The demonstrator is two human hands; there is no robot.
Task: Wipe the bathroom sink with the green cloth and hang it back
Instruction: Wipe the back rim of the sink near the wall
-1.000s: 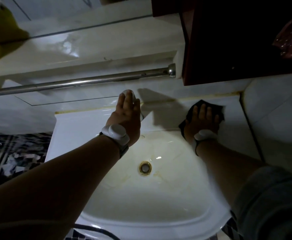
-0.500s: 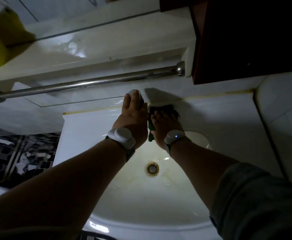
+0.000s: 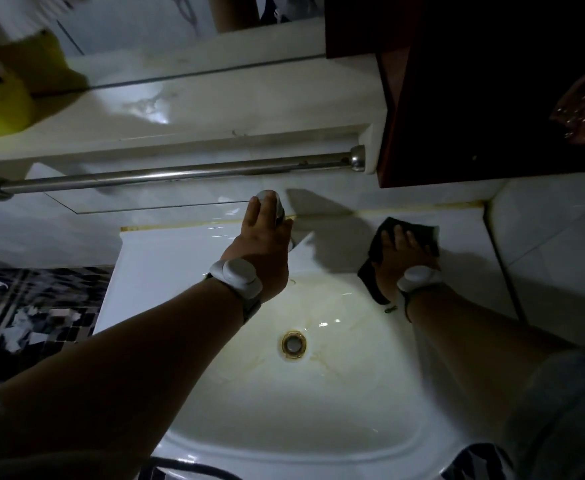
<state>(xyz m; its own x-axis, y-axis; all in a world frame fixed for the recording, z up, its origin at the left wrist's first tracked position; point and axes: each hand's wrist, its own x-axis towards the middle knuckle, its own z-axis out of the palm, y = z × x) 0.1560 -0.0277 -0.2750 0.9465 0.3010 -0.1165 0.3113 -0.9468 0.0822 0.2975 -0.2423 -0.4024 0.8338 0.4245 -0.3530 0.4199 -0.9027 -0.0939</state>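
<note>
Head view, nearest first: two bare forearms reach out over the white sink [image 3: 215,441], whose pale basin shows yellowish staining around the brass-ringed drain [image 3: 294,344]. Beyond the drain, the right hand [image 3: 402,254] lies flat, fingers spread, pressing the green cloth [image 3: 376,258] onto the rear right ledge of the sink; the cloth looks nearly black in this dim light, it is pinned under the palm rather than pinched, and one corner hangs over the basin's edge. Level with it to the left, the left hand [image 3: 261,251] covers the tap [image 3: 267,197] at the middle of the back ledge; whether the fingers close round it or merely rest on it I cannot tell. The two hands are apart, with bare ledge in shadow between them. Farthest back, the steel towel rail [image 3: 180,176] runs left to right along the wall, above and behind the tap. Judged from this, the cloth's next sweep turns on that ledge: its long run lies leftward from the right hand toward the tap, and the right hand alone has the cloth. For hanging later, the rail's right end lies nearest that hand.
</note>
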